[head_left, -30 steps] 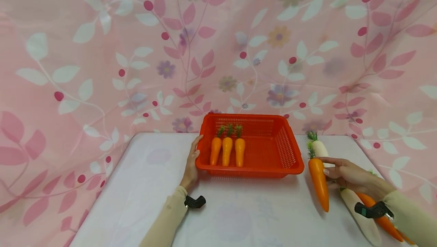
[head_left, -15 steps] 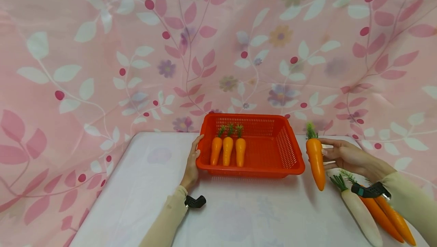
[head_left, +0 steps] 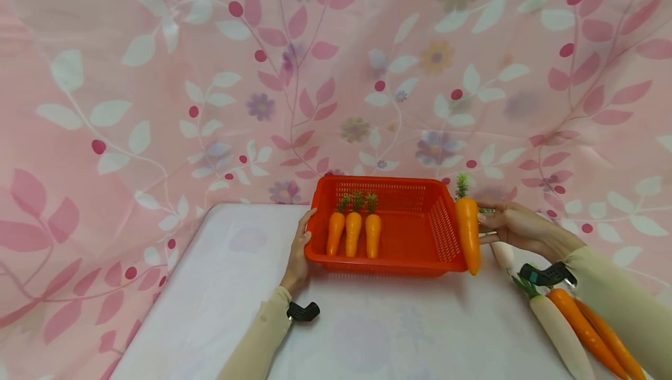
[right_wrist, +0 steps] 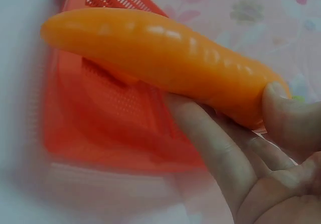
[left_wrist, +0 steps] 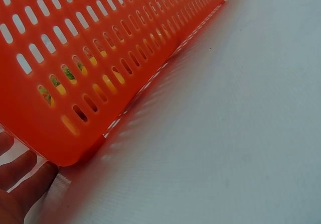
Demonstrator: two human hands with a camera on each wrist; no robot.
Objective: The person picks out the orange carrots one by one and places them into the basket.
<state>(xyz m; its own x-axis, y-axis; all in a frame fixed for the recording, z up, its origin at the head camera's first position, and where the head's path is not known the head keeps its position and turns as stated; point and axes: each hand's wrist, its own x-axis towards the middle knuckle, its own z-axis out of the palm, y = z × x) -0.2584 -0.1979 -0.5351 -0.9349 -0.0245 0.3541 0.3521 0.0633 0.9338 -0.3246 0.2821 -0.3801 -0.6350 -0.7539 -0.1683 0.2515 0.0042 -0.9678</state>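
R hand [head_left: 517,229] grips a carrot [head_left: 467,234] betw. thumb and fingers, near its thick leafy end; carrot is raised, leaves up, tip down, at basket's R rim. Contact w/ rim: can't tell. R-wrist view shows thumb and finger placement; head view has most fingers behind carrot, but shows its leafy top in full, barely visible at wrist.
L hand [head_left: 297,251] touches basket's L end, fingers at rim; can't tell whether curled round it. L-wrist view adds fingertips at a basket corner, plus orange and green seen thru slots.
Red basket [head_left: 401,237] sits nr. tabletop's [head_left: 236,286] far edge, approx. mid. Inside, L part: three carrots [head_left: 353,235], side by side, leaves to far edge. R side of tabletop, head view only: white radish [head_left: 562,336] beside two carrots [head_left: 585,327], partly behind sleeve; 2nd radish [head_left: 502,256] beyond, partly hidden by R hand.
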